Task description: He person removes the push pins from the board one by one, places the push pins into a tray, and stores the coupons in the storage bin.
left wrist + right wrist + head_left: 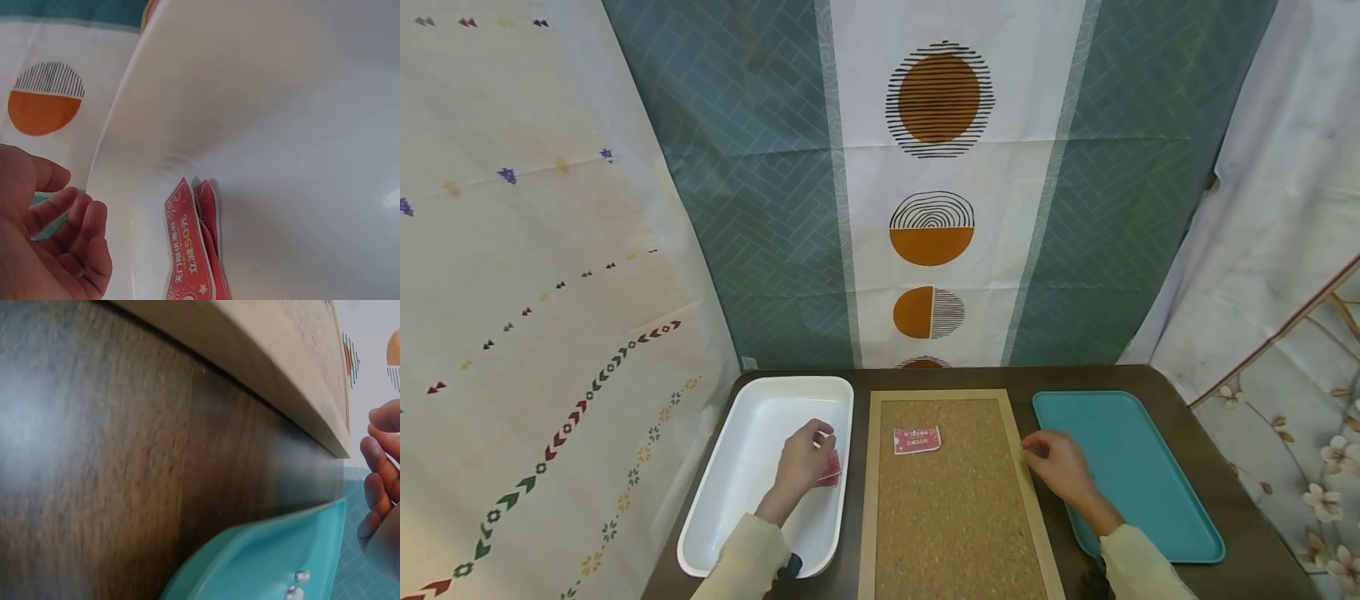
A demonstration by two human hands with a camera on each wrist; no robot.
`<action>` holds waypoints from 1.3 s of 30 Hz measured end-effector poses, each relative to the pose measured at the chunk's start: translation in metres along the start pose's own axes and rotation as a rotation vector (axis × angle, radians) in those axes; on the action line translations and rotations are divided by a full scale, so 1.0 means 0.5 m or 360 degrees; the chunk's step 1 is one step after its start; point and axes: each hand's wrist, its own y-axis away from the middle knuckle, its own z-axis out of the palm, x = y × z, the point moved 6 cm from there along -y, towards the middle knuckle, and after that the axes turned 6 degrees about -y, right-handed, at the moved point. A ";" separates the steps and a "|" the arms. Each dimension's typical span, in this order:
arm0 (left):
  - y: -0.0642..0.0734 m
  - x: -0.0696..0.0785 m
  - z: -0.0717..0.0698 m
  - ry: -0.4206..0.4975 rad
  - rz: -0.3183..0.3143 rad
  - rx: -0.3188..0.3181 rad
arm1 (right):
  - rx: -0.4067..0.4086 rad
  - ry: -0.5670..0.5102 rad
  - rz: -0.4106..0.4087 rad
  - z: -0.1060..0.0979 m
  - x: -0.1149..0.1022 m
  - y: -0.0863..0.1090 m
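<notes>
In the head view my left hand (801, 462) hovers over the white tray (760, 417), its fingers loosely curled with nothing between them. Beside it a few overlapping red paper coupons (192, 250) lie against the tray's inner side; the hand partly hides them in the head view. One more red coupon (917, 441) lies flat on the upper left part of the cork board (955, 517). My right hand (1063, 468) is at the board's right frame, its thumb and index fingertips brought together. I cannot tell if something tiny is pinched there.
On the right stands a teal tray (1138, 467); small shiny clear pieces (299, 586) lie in it. Both trays and the board share a dark wooden table (1262, 533). Patterned curtains (760, 183) close off the back and sides.
</notes>
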 end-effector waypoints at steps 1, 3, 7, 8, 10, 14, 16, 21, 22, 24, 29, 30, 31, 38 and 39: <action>0.000 0.003 0.000 0.0008 0.0001 -0.0004 | -0.0010 -0.0012 0.0004 0.002 -0.002 -0.001; -0.002 0.011 -0.002 0.0019 0.0010 -0.0008 | -0.0016 -0.0022 0.0009 0.007 -0.005 -0.002; -0.008 0.029 -0.005 0.0046 0.0052 0.0004 | -0.0030 -0.0004 0.0019 0.016 -0.012 -0.008; -0.010 0.034 -0.004 0.0048 0.0070 0.0011 | -0.0028 0.0003 0.0009 0.019 -0.015 -0.010; -0.014 0.041 -0.002 0.0050 0.0096 0.0022 | -0.0028 0.0003 -0.0004 0.024 -0.022 -0.013; -0.018 0.053 0.003 0.0062 0.0097 0.0022 | -0.0012 -0.0021 -0.0053 0.032 -0.033 -0.019; -0.019 0.058 0.006 0.0081 0.0098 0.0025 | -0.0004 -0.0036 -0.0072 0.035 -0.036 -0.023; -0.025 0.077 0.010 0.0154 0.0137 0.0032 | -0.0027 -0.0060 -0.0048 0.045 -0.045 -0.029; -0.026 0.082 0.011 0.0166 0.0150 0.0031 | -0.0040 -0.0059 -0.0028 0.048 -0.046 -0.031; -0.029 0.093 0.012 0.0192 0.0169 0.0030 | -0.0059 -0.0046 0.0009 0.055 -0.050 -0.034; -0.038 0.123 0.017 0.0209 0.0234 0.0031 | -0.0098 -0.0005 0.0055 0.074 -0.062 -0.054; -0.040 0.129 0.020 0.0209 0.0248 0.0031 | -0.0105 -0.0001 0.0060 0.078 -0.064 -0.059; -0.042 0.135 0.023 0.0207 0.0261 0.0032 | -0.0111 0.0004 0.0059 0.082 -0.065 -0.064; -0.049 0.155 0.042 0.0201 0.0254 0.0003 | -0.0191 -0.0049 0.0183 0.109 -0.066 -0.085; -0.049 0.156 0.044 0.0196 0.0252 -0.0001 | -0.0191 -0.0049 0.0200 0.112 -0.065 -0.086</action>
